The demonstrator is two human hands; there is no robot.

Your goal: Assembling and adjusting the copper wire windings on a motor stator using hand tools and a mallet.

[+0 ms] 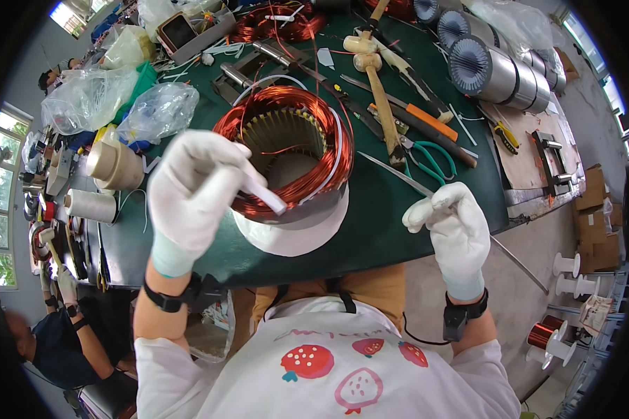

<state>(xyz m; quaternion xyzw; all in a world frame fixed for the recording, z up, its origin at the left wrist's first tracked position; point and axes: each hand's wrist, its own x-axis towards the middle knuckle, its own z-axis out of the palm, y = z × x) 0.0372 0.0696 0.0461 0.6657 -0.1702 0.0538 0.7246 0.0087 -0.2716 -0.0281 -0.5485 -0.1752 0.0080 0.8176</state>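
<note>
A stator [313, 209] with copper windings [332, 167] stands on the table in front of me, upright on a round white base [293, 241]. My left hand [192, 195] wears a white glove and is closed in a pinch on a narrow, flat white strip [267, 196]. That strip reaches over the near left side of the windings. To the right of the stator, my right hand [458, 227], also gloved, pinches a slim pointed metal rod [395, 172]. Its tip points up and left toward the stator. The rod's held end is hidden by the fingers.
Mallets [375, 77], green-handled scissors [437, 164] and other hand tools lie behind and right. Metal stator cores [493, 70] stand at the far right. Plastic bags [157, 112] and thread spools [91, 206] lie left. Another person [66, 349] sits at the lower left.
</note>
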